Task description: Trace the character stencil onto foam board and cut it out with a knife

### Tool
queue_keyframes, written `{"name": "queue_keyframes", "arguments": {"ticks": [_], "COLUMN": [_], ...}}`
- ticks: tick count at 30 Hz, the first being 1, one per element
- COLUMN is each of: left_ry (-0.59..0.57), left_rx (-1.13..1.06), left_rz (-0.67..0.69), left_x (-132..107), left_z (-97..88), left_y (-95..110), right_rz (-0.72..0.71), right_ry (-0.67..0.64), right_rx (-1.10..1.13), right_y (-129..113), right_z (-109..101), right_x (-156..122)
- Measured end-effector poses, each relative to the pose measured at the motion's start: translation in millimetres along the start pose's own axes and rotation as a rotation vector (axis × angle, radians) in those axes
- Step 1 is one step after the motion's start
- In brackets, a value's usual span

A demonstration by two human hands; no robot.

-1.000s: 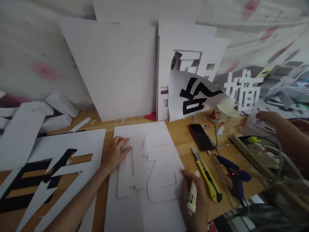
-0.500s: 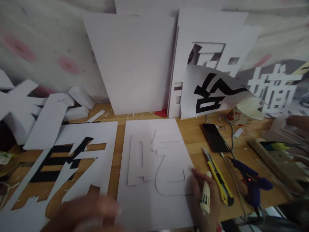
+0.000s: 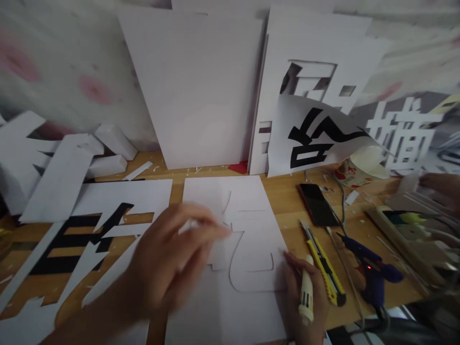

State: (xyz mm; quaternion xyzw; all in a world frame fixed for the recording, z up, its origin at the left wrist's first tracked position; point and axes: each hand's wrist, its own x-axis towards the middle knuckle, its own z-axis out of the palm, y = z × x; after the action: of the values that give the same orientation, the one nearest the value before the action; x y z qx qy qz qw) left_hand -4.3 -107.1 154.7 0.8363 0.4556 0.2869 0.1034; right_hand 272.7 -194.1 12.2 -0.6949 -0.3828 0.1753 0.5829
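Note:
A sheet of white board (image 3: pixel 247 316) lies in front of me, with a large character's outlines marked or cut on it; I cannot tell which. Over its left part hovers my left hand (image 3: pixel 176 258), blurred by motion, fingertips near the middle strokes. Its fingers are too smeared to show whether they are closed, and nothing shows in them. My right hand (image 3: pixel 309 297) rests at the board's right edge, fingers closed around a thick white multicolour pen (image 3: pixel 306 292). Just right of that hand is a yellow utility knife (image 3: pixel 325 263), its blade pointing away from me.
Left lies a cut-out white sheet (image 3: pixel 125 191) with black pieces. Blank boards (image 3: pixel 201 96) lean behind, beside a printed character sheet (image 3: pixel 323 134). At right are a phone (image 3: pixel 318 203), a blue glue gun (image 3: pixel 372 268), a paper cup (image 3: pixel 359 167), a power strip (image 3: pixel 395 235) and another person's hand (image 3: pixel 440 184).
My left hand has moved up and right from the lower left, over the white board. My right hand stays in place with the pen. The view has shifted slightly.

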Motion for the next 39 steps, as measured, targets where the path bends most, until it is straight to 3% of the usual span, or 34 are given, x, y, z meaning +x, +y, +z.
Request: {"name": "queue_keyframes", "arguments": {"ticks": [3, 5, 8, 11, 15, 20, 39], "left_ry": [-0.073, -0.172, -0.329, -0.434, -0.493, -0.481, -0.479], "left_rx": [-0.103, -0.086, -0.035, -0.011, 0.051, 0.089, 0.125], "left_rz": [0.161, 0.185, 0.194, 0.221, 0.247, 0.258, 0.302], "left_x": [51, 71, 82, 82, 77, 73, 71], "left_z": [43.0, 74.0, 108.8, 125.7, 134.8, 141.2, 144.2], "left_y": [-39, -67, -93, -98, -96, -100, -102], "right_rz": [0.030, 0.043, 0.051, 0.048, 0.038, 0.047, 0.022], "right_ry": [0.006, 0.012, 0.020, 0.027, 0.023, 0.015, 0.052], "right_rx": [-0.005, -0.023, -0.042, -0.051, -0.092, -0.096, -0.084], "right_y": [-1, -2, -5, -6, -3, 0, -2], "right_z": [2, 3, 4, 4, 4, 5, 8], "right_x": [0, 0, 0, -1, -2, -2, -2]}}
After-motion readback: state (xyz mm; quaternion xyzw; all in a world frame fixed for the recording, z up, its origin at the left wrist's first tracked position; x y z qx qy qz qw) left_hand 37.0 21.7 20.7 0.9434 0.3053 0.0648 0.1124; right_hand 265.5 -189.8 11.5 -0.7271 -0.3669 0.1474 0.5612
